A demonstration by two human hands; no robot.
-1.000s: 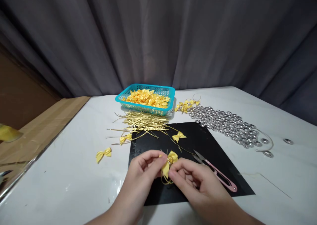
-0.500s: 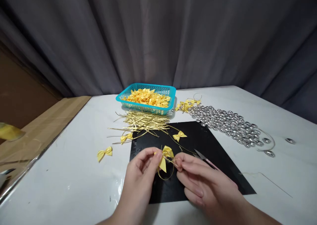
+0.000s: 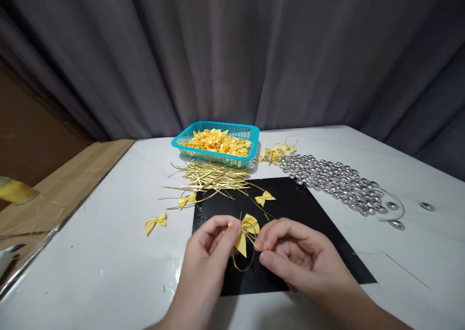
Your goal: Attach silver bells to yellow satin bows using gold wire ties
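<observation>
My left hand [image 3: 209,252] pinches a yellow ribbon bow [image 3: 250,222] between thumb and forefinger, just over the black mat [image 3: 232,284]. A gold cord [image 3: 242,270] hangs from the bow in a loop. At the bow's right, the curled fingertips of my right hand [image 3: 301,255] grip the cord's strands, with the thumb slightly apart below. Beyond my hands lie single yellow bows, one on the mat [image 3: 265,199], one at the mat's left edge [image 3: 187,201] and one farther left on the table [image 3: 155,223].
A blue basket [image 3: 216,154] full of yellow bows stands at the back. Before it lies a pile of gold cords [image 3: 214,175]. Silver oval beads [image 3: 330,180] spread to the right, near a cluster of bows [image 3: 274,154]. A thin needle-like piece [image 3: 407,270] lies farther right.
My right hand has turned and its fingers have shifted on the cord, opening a gap above the thumb. The scissors seen beside it before are now hidden behind it. The bow remains in my left hand.
</observation>
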